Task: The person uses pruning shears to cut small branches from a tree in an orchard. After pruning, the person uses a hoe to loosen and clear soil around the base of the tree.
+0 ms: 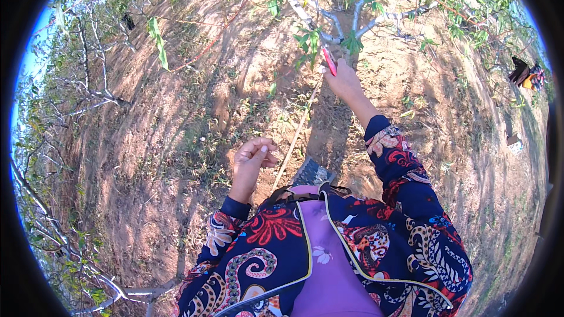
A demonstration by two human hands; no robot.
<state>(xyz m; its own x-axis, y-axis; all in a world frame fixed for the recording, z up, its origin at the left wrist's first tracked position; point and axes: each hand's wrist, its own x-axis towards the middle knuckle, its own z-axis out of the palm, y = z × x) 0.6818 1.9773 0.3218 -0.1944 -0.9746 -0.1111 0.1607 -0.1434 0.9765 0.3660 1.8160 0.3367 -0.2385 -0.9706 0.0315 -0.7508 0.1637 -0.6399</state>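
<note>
My right hand (346,81) is stretched forward and grips red-handled pruning shears (329,61). The tip of the shears is close under a pale forking branch (332,37) of a small leafy tree, and I cannot tell whether the blades touch it. Nearer my body, my left hand (253,163) hangs in the air with loosely bent fingers and nothing visible in it. Between the two hands a thin pale stick (296,138) slants from below the shears towards my waist. Some green leaves (310,42) hang beside the shears.
Bare branches (103,94) reach in from the left, and a forked limb (145,293) lies at lower left. A reddish shoot (220,31) crosses the upper left. Dry ground (145,163) has weeds and shadows. At far right is a person in dark clothing (520,72), partly hidden.
</note>
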